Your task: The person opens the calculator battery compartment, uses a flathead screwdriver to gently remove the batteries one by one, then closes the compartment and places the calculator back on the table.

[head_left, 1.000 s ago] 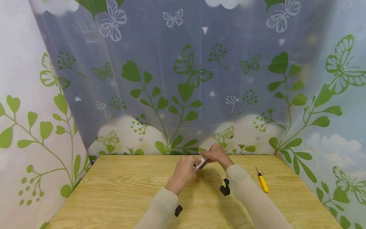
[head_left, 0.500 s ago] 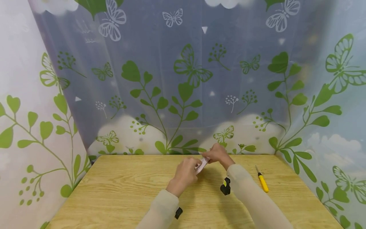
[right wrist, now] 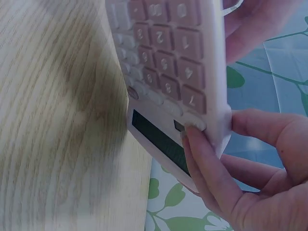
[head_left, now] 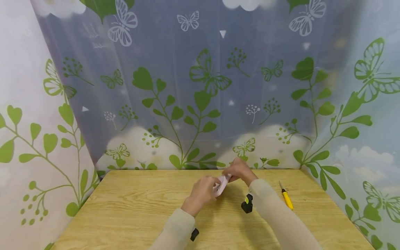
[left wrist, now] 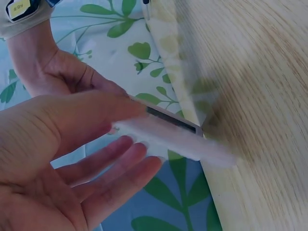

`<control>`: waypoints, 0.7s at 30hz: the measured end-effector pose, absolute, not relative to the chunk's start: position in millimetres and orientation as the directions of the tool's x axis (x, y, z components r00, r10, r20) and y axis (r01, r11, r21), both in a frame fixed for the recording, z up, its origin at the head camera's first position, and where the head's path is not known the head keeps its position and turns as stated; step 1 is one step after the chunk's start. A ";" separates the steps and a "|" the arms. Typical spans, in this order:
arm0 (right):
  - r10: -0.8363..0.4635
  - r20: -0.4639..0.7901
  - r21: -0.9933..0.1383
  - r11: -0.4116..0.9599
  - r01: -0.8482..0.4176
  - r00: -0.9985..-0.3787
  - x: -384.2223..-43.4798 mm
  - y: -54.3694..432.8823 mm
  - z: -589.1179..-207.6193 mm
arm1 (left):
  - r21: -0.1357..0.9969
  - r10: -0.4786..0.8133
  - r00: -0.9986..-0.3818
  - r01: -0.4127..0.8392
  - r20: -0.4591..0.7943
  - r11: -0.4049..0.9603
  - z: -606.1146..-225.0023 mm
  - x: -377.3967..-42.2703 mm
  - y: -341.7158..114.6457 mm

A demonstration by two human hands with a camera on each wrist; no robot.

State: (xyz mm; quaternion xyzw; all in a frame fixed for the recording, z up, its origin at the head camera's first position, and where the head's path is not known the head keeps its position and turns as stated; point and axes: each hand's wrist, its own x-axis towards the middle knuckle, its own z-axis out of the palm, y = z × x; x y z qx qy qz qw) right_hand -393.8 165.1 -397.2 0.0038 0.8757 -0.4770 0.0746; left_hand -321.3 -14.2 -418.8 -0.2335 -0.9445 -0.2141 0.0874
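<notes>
A pale pink calculator (head_left: pixel 222 186) is held tilted above the table between both hands. Its pink number keys and dark display (right wrist: pixel 161 142) show in the right wrist view. My right hand (head_left: pixel 239 170) pinches the display end, fingertips on the face near the top row of keys. At the opposite end my left hand (head_left: pixel 202 192) grips the calculator; in the left wrist view its thumb lies across the body, with the other fingers spread below. Motion blurs the calculator's near part there.
A yellow-handled screwdriver (head_left: pixel 287 199) lies on the wooden table (head_left: pixel 137 201) to the right, its shaft pointing away. Patterned curtains with leaves and butterflies (head_left: pixel 210 74) stand behind the table and at both sides. Black wrist cameras (head_left: pixel 247 203) hang below the sleeves.
The calculator has turned in the hands: its dark edge strip has gone from the head view and a broad pale side shows instead. The left hand has lowered slightly; the screwdriver stays put.
</notes>
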 end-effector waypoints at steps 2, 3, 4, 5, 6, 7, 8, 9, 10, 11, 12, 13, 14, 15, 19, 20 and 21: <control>-0.068 -0.133 -0.818 0.571 0.071 -0.989 -393.5 166.5 -398.7 | 0.378 0.411 -0.880 0.474 0.239 0.795 -418.9 -320.8 -15.1; -0.069 -0.134 -0.813 0.579 0.070 -0.989 -393.2 167.3 -399.4 | 0.388 0.416 -0.880 0.474 0.227 0.791 -418.4 -320.6 -15.8; -0.073 -0.136 -0.809 0.584 0.068 -0.988 -393.0 168.4 -400.1 | 0.398 0.420 -0.882 0.471 0.214 0.787 -418.3 -320.3 -16.5; -0.078 -0.138 -0.805 0.590 0.066 -0.987 -392.6 169.7 -400.9 | 0.407 0.423 -0.883 0.468 0.203 0.784 -417.7 -320.3 -17.3; -0.085 -0.140 -0.801 0.595 0.062 -0.987 -392.3 171.0 -401.8 | 0.412 0.425 -0.885 0.466 0.192 0.783 -416.9 -320.4 -18.2; -0.092 -0.143 -0.802 0.594 0.061 -0.986 -392.0 172.5 -402.8 | 0.421 0.425 -0.887 0.460 0.181 0.782 -416.2 -320.4 -19.1; -0.101 -0.145 -0.806 0.589 0.058 -0.984 -391.7 173.8 -403.6 | 0.424 0.424 -0.888 0.457 0.175 0.782 -415.5 -320.6 -20.3; -0.109 -0.145 -0.808 0.587 0.054 -0.983 -391.6 175.1 -404.5 | 0.428 0.421 -0.891 0.451 0.169 0.783 -415.0 -321.0 -21.6; -0.119 -0.145 -0.808 0.587 0.048 -0.982 -391.5 176.3 -405.2 | 0.428 0.417 -0.894 0.446 0.166 0.786 -414.6 -321.4 -22.9; -0.128 -0.146 -0.808 0.588 0.044 -0.981 -391.5 177.2 -405.7 | 0.427 0.414 -0.895 0.443 0.164 0.788 -414.0 -322.1 -24.3; -0.136 -0.145 -0.807 0.589 0.038 -0.980 -391.5 178.0 -406.3 | 0.426 0.410 -0.897 0.439 0.163 0.791 -413.8 -322.7 -25.7; -0.143 -0.146 -0.810 0.586 0.035 -0.979 -391.6 178.5 -406.5 | 0.422 0.406 -0.898 0.438 0.168 0.794 -413.6 -323.4 -27.1; -0.149 -0.146 -0.809 0.586 0.031 -0.978 -391.8 178.8 -406.7 | 0.419 0.402 -0.899 0.437 0.173 0.796 -413.5 -324.1 -28.5; -0.152 -0.145 -0.808 0.588 0.028 -0.978 -391.9 178.8 -406.6 | 0.415 0.398 -0.900 0.436 0.181 0.798 -413.6 -324.9 -29.7; -0.170 -0.146 -0.812 0.583 0.020 -0.975 -391.7 178.2 -406.1 | 0.390 0.372 -0.903 0.428 0.215 0.815 -416.7 -328.7 -33.8; -0.172 -0.148 -0.812 0.583 0.021 -0.974 -391.4 177.8 -406.0 | 0.389 0.363 -0.906 0.421 0.218 0.819 -418.0 -329.8 -34.9; -0.174 -0.150 -0.812 0.583 0.021 -0.973 -391.3 177.4 -405.9 | 0.386 0.355 -0.908 0.417 0.224 0.823 -419.9 -331.5 -36.1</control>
